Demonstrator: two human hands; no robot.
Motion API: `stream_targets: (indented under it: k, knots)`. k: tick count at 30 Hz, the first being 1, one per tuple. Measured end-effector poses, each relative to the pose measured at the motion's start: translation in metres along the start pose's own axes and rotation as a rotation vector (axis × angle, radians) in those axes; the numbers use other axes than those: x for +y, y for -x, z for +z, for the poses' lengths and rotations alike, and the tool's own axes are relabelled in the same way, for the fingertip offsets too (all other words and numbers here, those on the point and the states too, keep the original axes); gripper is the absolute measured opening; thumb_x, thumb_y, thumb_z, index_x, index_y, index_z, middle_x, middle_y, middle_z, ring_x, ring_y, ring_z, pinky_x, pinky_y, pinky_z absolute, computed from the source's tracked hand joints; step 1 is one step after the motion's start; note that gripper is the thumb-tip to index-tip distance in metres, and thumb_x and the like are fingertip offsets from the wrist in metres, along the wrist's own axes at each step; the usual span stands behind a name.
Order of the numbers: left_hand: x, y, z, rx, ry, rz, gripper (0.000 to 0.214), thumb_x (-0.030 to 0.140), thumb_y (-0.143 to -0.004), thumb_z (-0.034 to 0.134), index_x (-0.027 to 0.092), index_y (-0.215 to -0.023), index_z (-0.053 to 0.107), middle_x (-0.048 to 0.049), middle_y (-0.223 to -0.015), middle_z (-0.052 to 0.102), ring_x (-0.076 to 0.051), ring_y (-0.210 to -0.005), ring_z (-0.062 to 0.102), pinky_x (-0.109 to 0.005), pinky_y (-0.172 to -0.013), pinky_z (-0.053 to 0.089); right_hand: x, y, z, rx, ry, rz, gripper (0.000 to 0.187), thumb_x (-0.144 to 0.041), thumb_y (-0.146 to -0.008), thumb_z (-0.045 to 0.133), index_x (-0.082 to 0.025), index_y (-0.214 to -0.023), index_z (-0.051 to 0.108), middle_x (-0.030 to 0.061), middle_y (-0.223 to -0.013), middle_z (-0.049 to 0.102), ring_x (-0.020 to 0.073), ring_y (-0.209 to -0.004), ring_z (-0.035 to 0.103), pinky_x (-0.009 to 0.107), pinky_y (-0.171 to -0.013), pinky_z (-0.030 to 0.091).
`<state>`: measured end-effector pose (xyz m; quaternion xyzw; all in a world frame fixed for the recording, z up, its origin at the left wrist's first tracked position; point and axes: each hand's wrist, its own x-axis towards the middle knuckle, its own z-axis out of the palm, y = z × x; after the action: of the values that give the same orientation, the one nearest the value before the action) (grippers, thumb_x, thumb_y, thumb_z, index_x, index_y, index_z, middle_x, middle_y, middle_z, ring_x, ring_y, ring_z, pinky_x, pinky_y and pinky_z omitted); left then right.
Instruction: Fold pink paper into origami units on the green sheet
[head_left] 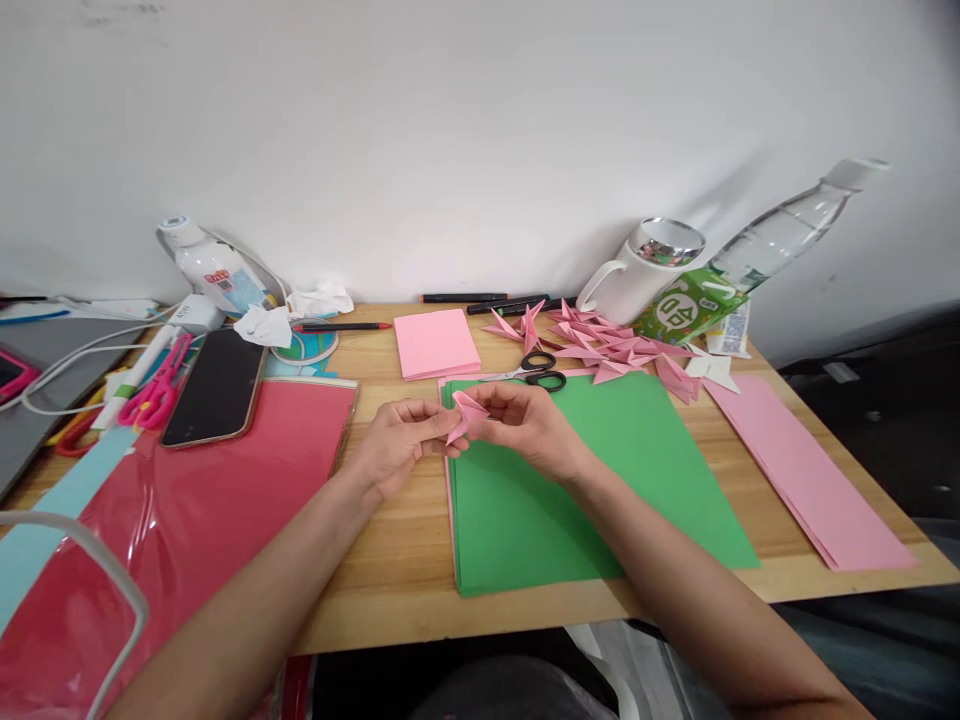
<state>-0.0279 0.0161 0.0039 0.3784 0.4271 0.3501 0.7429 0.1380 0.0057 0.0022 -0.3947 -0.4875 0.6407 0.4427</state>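
A small folded piece of pink paper (466,414) is held up between my two hands, over the left edge of a stack of green paper (600,490). My left hand (409,435) pinches it from the left, thumb in front. From the right, my right hand (529,425) grips it between thumb and fingers. Part of the paper is hidden by my fingertips. Just behind my right hand lie scissors with black handles (541,372). A pile of pink folded paper stars (611,345) sits behind the green stack. Square pink sheets (436,342) are stacked farther back.
Long pink paper strips (817,480) lie at the right. A white mug (634,275), a green box (686,305) and a tilted clear bottle (795,225) stand back right. On the left are a phone (216,388), pink scissors (159,390), a red paper pack (225,510) and a white bottle (214,265).
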Motion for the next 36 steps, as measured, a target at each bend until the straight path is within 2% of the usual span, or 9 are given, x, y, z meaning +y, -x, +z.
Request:
stream_targets:
  k: [4,8,11,15,19,27,36]
  knots:
    - [-0.0020,-0.0004,0.0002,-0.001,0.002,-0.026,0.027,0.031,-0.056,0.083,0.011,-0.064,0.068,-0.0041,-0.062,0.067,-0.012,-0.055,0.062,-0.021,-0.054,0.049,0.0060,-0.0008,0.0031,0.078,-0.016,0.009,0.031,-0.036,-0.059,0.079,-0.016,-0.080,0.067,-0.0004,-0.071,0.066,0.0124,-0.060,0.060,0.028,-0.061,0.051]
    - [-0.0014,-0.0006,-0.0008,-0.095,0.021,-0.160,0.029,0.038,-0.066,0.076,0.011,-0.073,0.068,-0.0056,-0.068,0.068,-0.016,-0.058,0.066,-0.023,-0.053,0.052,0.0075,-0.0021,0.0025,0.142,-0.004,-0.023,0.028,-0.038,-0.061,0.078,-0.016,-0.076,0.068,-0.0002,-0.068,0.065,0.0114,-0.059,0.058,0.027,-0.061,0.050]
    - [-0.0006,-0.0014,-0.0039,-0.093,0.032,-0.213,0.023,0.033,-0.072,0.072,0.011,-0.074,0.068,-0.0050,-0.065,0.067,-0.015,-0.056,0.066,-0.023,-0.052,0.052,0.0063,-0.0031,0.0001,0.182,-0.014,-0.039,0.029,-0.039,-0.058,0.079,-0.017,-0.073,0.068,-0.0005,-0.069,0.065,0.0113,-0.059,0.057,0.027,-0.060,0.050]
    - [-0.0008,-0.0033,-0.0082,-0.055,0.052,-0.197,0.014,0.021,-0.073,0.072,0.009,-0.066,0.067,-0.0046,-0.063,0.067,-0.010,-0.054,0.064,-0.017,-0.051,0.049,0.0063,-0.0040,-0.0016,0.199,-0.043,-0.033,0.030,-0.038,-0.054,0.081,-0.017,-0.071,0.069,-0.0009,-0.069,0.066,0.0111,-0.058,0.057,0.027,-0.060,0.051]
    - [-0.0010,-0.0041,-0.0081,-0.047,0.055,-0.193,0.011,0.017,-0.070,0.074,0.010,-0.066,0.068,-0.0038,-0.063,0.067,-0.009,-0.054,0.063,-0.016,-0.050,0.048,0.0068,-0.0043,-0.0010,0.224,-0.037,-0.011,0.028,-0.038,-0.055,0.081,-0.018,-0.072,0.070,-0.0001,-0.070,0.068,0.0125,-0.059,0.060,0.028,-0.060,0.053]
    - [0.0004,-0.0008,-0.0021,-0.077,-0.014,-0.132,0.020,0.025,-0.064,0.079,0.011,-0.075,0.071,-0.0061,-0.073,0.071,-0.011,-0.057,0.064,-0.019,-0.055,0.052,0.0060,-0.0034,0.0002,0.222,-0.058,0.025,0.027,-0.038,-0.056,0.081,-0.017,-0.069,0.071,-0.0012,-0.062,0.067,0.0100,-0.053,0.059,0.025,-0.056,0.053]
    - [0.0031,0.0017,-0.0005,-0.051,-0.091,-0.073,0.026,0.028,-0.060,0.081,0.009,-0.072,0.069,-0.0050,-0.062,0.069,-0.013,-0.051,0.063,-0.024,-0.051,0.053,0.0069,-0.0039,0.0010,0.223,-0.058,0.051,0.029,-0.037,-0.052,0.083,-0.017,-0.068,0.071,-0.0003,-0.064,0.068,0.0119,-0.054,0.060,0.026,-0.056,0.054]
